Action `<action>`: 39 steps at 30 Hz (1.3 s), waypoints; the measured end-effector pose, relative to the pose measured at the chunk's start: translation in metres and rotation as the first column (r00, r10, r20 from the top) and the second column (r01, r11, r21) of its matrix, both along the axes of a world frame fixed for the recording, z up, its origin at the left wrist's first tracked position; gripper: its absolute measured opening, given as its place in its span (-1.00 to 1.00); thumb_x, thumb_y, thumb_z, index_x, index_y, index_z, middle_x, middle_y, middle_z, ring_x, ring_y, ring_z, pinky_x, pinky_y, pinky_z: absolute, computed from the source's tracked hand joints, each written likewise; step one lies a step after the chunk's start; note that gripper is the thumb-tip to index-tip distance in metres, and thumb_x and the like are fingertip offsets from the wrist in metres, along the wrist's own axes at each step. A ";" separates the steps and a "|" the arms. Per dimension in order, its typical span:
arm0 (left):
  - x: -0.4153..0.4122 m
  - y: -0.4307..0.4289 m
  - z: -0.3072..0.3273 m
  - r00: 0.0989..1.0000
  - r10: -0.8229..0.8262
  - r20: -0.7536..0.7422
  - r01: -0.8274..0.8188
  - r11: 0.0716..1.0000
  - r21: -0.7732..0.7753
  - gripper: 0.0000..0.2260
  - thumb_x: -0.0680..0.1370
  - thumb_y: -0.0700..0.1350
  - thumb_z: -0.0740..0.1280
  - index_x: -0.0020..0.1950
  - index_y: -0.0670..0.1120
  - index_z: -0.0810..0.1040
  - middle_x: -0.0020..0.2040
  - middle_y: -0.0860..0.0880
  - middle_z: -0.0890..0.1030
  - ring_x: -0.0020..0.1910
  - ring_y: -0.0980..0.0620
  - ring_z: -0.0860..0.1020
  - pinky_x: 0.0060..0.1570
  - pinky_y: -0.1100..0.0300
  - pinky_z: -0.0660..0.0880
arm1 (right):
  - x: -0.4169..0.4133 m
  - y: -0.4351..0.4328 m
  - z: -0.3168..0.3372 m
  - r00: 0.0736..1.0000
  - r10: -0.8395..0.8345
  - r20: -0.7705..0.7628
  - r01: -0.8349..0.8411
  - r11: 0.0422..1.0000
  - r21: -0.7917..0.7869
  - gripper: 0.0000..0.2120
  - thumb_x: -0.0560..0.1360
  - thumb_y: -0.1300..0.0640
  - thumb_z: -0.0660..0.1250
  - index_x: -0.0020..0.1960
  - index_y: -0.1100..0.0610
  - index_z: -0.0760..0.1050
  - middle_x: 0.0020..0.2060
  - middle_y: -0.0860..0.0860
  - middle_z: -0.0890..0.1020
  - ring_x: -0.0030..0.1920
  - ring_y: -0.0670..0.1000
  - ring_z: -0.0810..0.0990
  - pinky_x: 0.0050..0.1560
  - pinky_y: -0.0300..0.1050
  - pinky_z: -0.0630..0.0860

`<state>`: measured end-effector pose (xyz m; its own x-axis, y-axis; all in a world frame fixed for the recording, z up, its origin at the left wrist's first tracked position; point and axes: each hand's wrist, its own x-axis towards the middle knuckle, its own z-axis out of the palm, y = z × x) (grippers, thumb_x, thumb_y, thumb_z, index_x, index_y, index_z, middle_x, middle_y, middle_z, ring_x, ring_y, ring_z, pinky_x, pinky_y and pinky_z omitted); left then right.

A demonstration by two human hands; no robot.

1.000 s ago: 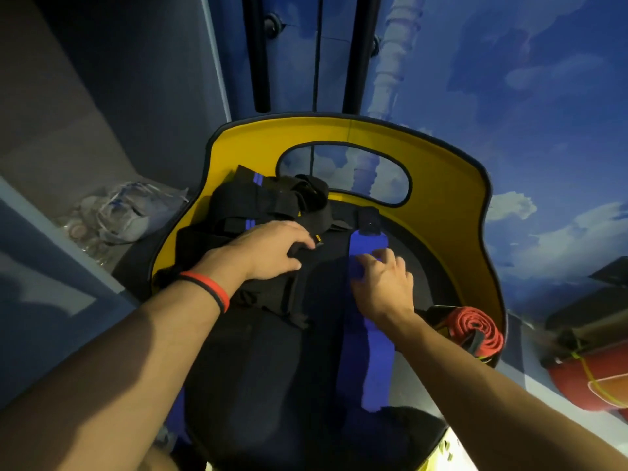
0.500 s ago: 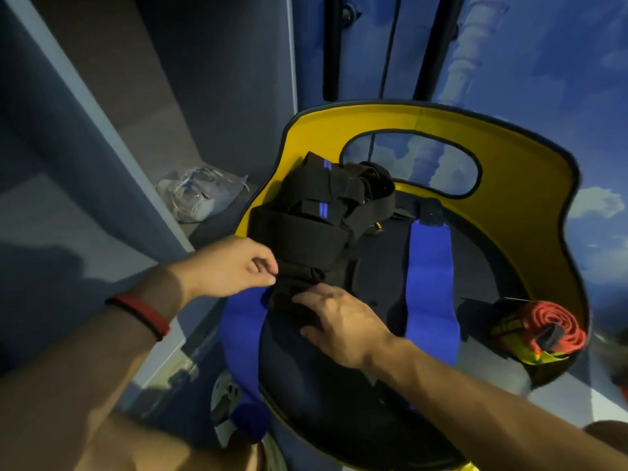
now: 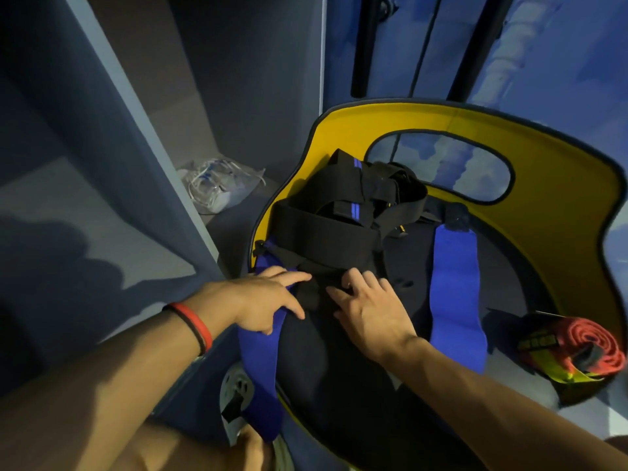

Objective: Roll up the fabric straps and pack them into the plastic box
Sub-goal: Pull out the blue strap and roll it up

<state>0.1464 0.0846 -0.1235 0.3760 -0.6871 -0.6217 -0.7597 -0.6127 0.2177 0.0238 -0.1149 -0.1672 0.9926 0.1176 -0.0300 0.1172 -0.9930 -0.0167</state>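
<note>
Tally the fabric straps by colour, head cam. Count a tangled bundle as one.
Blue flat fabric straps: 2
Black tangled fabric strap bundle: 1
Red rolled fabric strap: 1
Total: 4

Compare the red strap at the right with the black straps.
The red strap is wound into a tight coil; the black straps lie in a loose, crossed heap. The red strap lies untouched at the side; the right hand touches the black straps. Both lie inside the yellow-walled container.
</note>
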 end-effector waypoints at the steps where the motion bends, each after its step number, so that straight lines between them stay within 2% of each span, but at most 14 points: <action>1: 0.001 0.001 0.000 1.000 -0.023 0.015 0.023 1.000 0.004 -0.35 0.53 -0.28 0.39 0.51 0.25 0.41 0.64 0.26 -0.14 0.60 -0.02 -0.04 0.56 -0.04 0.16 | 0.000 0.001 0.001 0.999 0.023 0.050 -0.022 1.000 -0.017 -0.63 0.62 -0.05 0.20 0.39 -0.01 0.48 0.17 0.04 0.42 0.10 0.11 0.43 0.09 0.02 0.42; 5: 0.017 0.005 0.007 1.000 0.007 0.027 -0.004 0.996 -0.094 -0.27 0.53 -0.40 0.24 0.60 0.17 0.28 0.65 0.20 0.04 0.49 0.03 0.17 0.43 0.33 0.09 | -0.001 0.010 0.006 0.951 0.229 0.209 -0.234 0.972 -0.002 -0.77 0.57 0.00 0.24 0.13 0.05 0.58 0.04 0.03 0.50 -0.02 0.10 0.45 -0.11 0.03 0.43; 7: 0.023 0.005 0.009 0.998 0.070 -0.010 -0.070 0.987 -0.145 -0.25 0.53 -0.43 0.22 0.59 0.21 0.28 0.64 0.17 0.10 0.54 0.07 0.13 0.42 0.36 0.03 | -0.001 0.022 0.006 0.919 0.367 0.142 -0.370 0.929 0.000 -0.76 0.55 0.01 0.24 0.15 0.04 0.58 0.27 0.06 0.49 0.17 0.12 0.45 0.01 0.05 0.50; 8: 0.025 0.004 0.008 0.996 0.085 -0.015 -0.087 0.983 -0.159 -0.25 0.54 -0.43 0.21 0.58 0.23 0.29 0.64 0.14 0.12 0.56 0.07 0.10 0.44 0.33 0.03 | -0.001 0.029 0.003 0.911 0.406 0.074 -0.406 0.914 -0.006 -0.70 0.56 0.02 0.22 0.23 0.03 0.57 0.45 0.07 0.38 0.33 0.14 0.40 0.14 0.06 0.48; 9: 0.026 0.003 0.008 0.996 0.093 -0.014 -0.094 0.982 -0.164 -0.26 0.54 -0.43 0.20 0.57 0.24 0.30 0.64 0.12 0.13 0.58 0.07 0.08 0.46 0.30 0.03 | 0.000 0.035 0.001 0.906 0.423 0.001 -0.423 0.906 0.001 -0.62 0.58 0.04 0.19 0.36 0.02 0.51 0.59 0.05 0.18 0.49 0.16 0.26 0.28 0.08 0.41; 11: 0.026 0.000 0.008 0.995 0.102 -0.015 -0.103 0.980 -0.170 -0.27 0.56 -0.43 0.20 0.57 0.24 0.30 0.64 0.10 0.12 0.60 0.09 0.04 0.48 0.26 0.03 | 0.002 0.044 -0.004 0.890 0.431 -0.149 -0.431 0.902 0.029 -0.50 0.64 0.06 0.12 0.58 0.02 0.27 0.65 -0.05 -0.17 0.63 0.15 -0.11 0.52 0.12 0.12; 14: 0.027 -0.001 0.007 0.996 0.094 -0.003 -0.093 0.976 -0.197 -0.26 0.56 -0.44 0.18 0.58 0.23 0.28 0.65 0.08 0.11 0.61 0.11 -0.03 0.52 0.23 0.00 | 0.009 0.048 -0.005 0.851 0.466 -0.243 -0.474 0.880 0.027 -0.44 0.68 0.05 0.09 0.65 -0.03 0.07 0.63 -0.12 -0.26 0.61 0.04 -0.33 0.59 0.11 -0.21; 18: 0.024 -0.002 0.005 0.994 0.112 0.013 -0.107 0.973 -0.205 -0.28 0.59 -0.42 0.15 0.59 0.24 0.25 0.66 0.08 0.08 0.64 0.09 -0.03 0.56 0.16 0.02 | 0.011 0.040 -0.006 0.849 0.458 -0.263 -0.433 0.889 0.152 -0.48 0.70 0.04 0.10 0.64 0.00 0.10 0.65 -0.15 -0.12 0.63 -0.06 -0.23 0.60 0.07 -0.25; 21: 0.021 -0.005 0.007 0.991 0.132 0.030 -0.123 0.972 -0.202 -0.32 0.63 -0.36 0.14 0.60 0.27 0.24 0.67 0.10 0.05 0.65 0.03 -0.01 0.60 0.03 0.04 | 0.006 0.030 0.006 0.884 0.406 -0.234 -0.332 0.895 0.297 -0.51 0.68 0.01 0.16 0.59 0.03 0.18 0.60 -0.12 0.12 0.61 -0.11 -0.04 0.57 -0.03 -0.22; 24: 0.016 -0.016 0.011 0.989 0.125 0.077 -0.109 0.975 -0.194 -0.36 0.65 -0.32 0.14 0.62 0.25 0.21 0.68 0.10 0.03 0.65 0.01 0.00 0.59 0.02 -0.01 | 0.000 0.009 0.023 0.926 0.309 -0.215 -0.211 0.899 0.385 -0.68 0.65 0.08 0.19 0.39 0.03 0.31 0.33 -0.08 0.37 0.39 -0.06 0.29 0.51 -0.01 0.09; 27: 0.013 -0.025 0.009 0.982 0.136 0.135 -0.107 0.973 -0.203 -0.41 0.67 -0.25 0.16 0.62 0.24 0.19 0.68 0.09 0.04 0.65 0.01 0.01 0.59 0.03 -0.03 | -0.007 -0.017 0.036 0.935 0.269 -0.232 -0.169 0.911 0.377 -0.84 0.60 0.21 0.14 0.13 -0.01 0.30 0.07 -0.13 0.34 0.08 -0.13 0.28 0.24 -0.10 0.25; 30: 0.009 -0.035 0.009 0.972 0.173 0.159 -0.136 0.967 -0.217 -0.44 0.68 -0.19 0.20 0.61 0.25 0.20 0.68 0.09 0.04 0.64 0.00 0.07 0.59 0.00 0.06 | -0.012 -0.037 0.043 0.945 0.262 -0.194 -0.170 0.904 0.393 -0.79 0.55 0.31 0.16 0.01 0.00 0.28 -0.02 -0.13 0.34 -0.04 -0.17 0.23 0.02 -0.34 0.19; 36: 0.001 -0.051 0.025 0.963 0.246 0.115 -0.212 0.946 -0.245 -0.42 0.66 -0.27 0.13 0.59 0.24 0.25 0.66 0.15 0.05 0.58 -0.01 0.23 0.41 0.07 0.34 | -0.026 -0.066 0.055 0.958 0.193 -0.210 -0.050 0.839 0.542 -0.74 0.44 0.38 0.27 -0.12 0.02 0.37 -0.11 -0.11 0.44 -0.09 -0.11 0.35 -0.08 -0.38 0.27; 39: 0.005 -0.056 0.022 0.951 0.258 0.169 -0.215 0.948 -0.233 -0.47 0.69 -0.18 0.14 0.60 0.24 0.23 0.67 0.13 0.03 0.60 -0.02 0.21 0.45 0.04 0.32 | -0.030 -0.084 0.067 0.959 0.133 -0.251 0.023 0.845 0.535 -0.77 0.40 0.29 0.38 -0.16 -0.01 0.42 -0.14 -0.17 0.47 -0.09 -0.22 0.41 -0.12 -0.43 0.32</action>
